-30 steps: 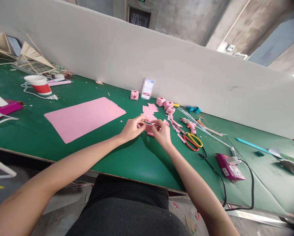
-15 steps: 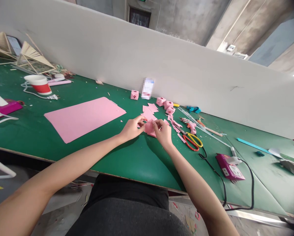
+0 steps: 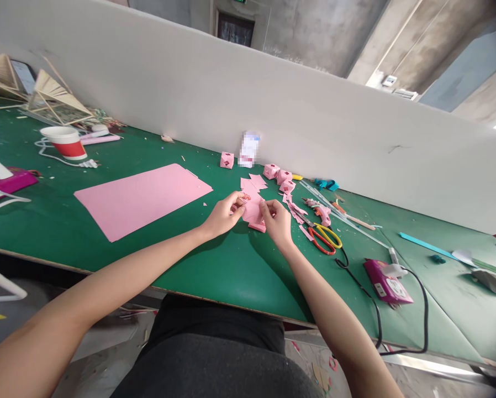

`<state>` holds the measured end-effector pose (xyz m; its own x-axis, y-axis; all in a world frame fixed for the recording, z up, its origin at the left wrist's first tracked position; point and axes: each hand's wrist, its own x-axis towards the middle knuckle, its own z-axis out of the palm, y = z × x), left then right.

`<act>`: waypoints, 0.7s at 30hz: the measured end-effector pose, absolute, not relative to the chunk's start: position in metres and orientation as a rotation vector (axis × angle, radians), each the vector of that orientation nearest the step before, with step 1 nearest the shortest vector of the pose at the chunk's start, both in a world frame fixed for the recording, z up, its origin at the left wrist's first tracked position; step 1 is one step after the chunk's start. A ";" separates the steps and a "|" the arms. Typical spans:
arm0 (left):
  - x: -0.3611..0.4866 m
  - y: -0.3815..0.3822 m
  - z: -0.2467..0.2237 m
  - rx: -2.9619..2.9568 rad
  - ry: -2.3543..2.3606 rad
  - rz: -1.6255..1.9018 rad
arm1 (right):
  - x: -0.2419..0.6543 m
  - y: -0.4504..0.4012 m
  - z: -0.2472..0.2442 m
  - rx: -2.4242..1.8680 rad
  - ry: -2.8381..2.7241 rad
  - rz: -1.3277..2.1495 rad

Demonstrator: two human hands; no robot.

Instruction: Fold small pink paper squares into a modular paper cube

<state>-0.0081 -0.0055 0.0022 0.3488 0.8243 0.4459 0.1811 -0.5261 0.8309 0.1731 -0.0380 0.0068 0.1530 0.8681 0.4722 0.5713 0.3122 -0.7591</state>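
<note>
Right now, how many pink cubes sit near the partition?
4: a lone cube on the left, then a cluster to its right: far cube, middle cube and near cube. Others behind may be hidden.

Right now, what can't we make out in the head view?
All head view:
Held pink paper: underside faces away.
Pink piece beneath: partly covered by that paper.
Upright panel: content pixelated.
Wall writing: too small, faint.
Left purple block: cut by left edge.

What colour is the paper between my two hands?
The paper is pink, clearest in the head view.
</note>
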 end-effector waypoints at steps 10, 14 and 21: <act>-0.010 0.004 -0.007 1.874 0.928 1.160 | 0.174 -0.038 0.005 -1.390 -1.499 0.365; -0.010 0.006 -0.008 1.780 0.939 1.128 | 0.172 -0.039 0.006 -1.354 -1.505 0.373; -0.008 0.002 0.002 1.592 0.993 1.100 | 0.173 -0.038 0.004 -1.375 -1.483 0.380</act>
<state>-0.0080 0.0017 0.0017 0.2719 0.9404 0.2043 0.1080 -0.2408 0.9646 0.1730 -0.0377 0.0037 0.1872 0.8700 0.4561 0.5437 0.2949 -0.7858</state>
